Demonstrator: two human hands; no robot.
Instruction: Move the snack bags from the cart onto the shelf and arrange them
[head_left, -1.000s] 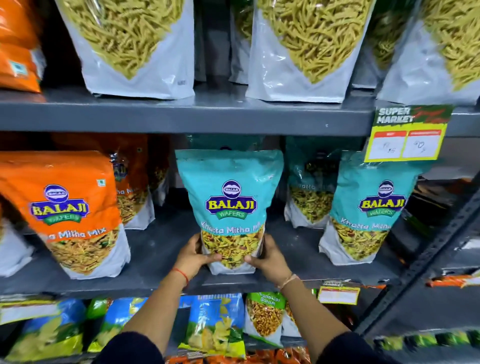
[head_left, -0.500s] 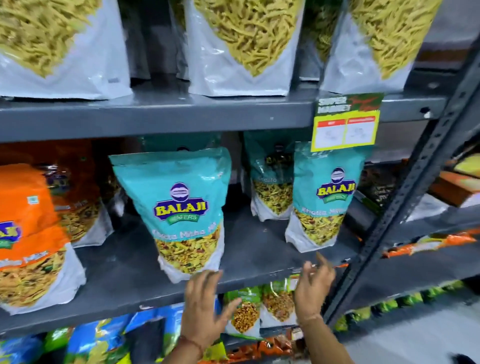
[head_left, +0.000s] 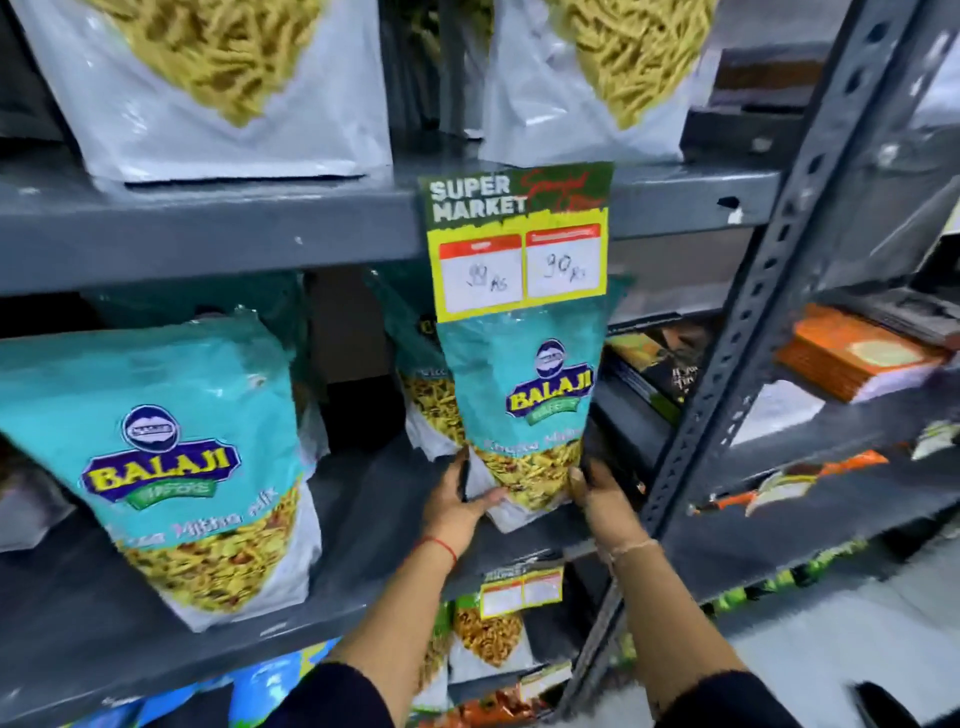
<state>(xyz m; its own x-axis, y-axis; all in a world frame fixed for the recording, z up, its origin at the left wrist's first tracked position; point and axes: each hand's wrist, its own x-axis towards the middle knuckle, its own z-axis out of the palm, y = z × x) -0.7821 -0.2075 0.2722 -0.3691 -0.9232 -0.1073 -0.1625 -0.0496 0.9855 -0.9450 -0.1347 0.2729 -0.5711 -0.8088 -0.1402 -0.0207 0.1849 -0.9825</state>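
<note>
Both hands on the right-hand teal snack bag (head_left: 524, 415) now. It stands on the middle shelf (head_left: 363, 499), right under the yellow price tag (head_left: 519, 244), w/ its top edge tucked behind the tag. Left hand (head_left: 457, 499) wraps the bag's lower left corner, thumb across the front of the white base, fingers round the side. Right hand (head_left: 602, 499) presses the lower right edge; fingers curl behind the bag, so can't tell how tightly they close. Looks like a two-sided hold on the base, not a lift.

Step in hand, as I read it: squaring this bag up, front facing out. To do it well, keep the grip low on the base, since the top is soft and will crumple. Slide, don't hoist, bc the tag hangs just above and could snag the top. Another teal bag (head_left: 426, 405) sits directly behind it under the tag, touching or nearly, so push back gently or it tips.

A second front-row teal bag (head_left: 171, 467) stands well left of the tag, leaning a bit. Match the row to that one's front edge. Cart not in view.
</note>
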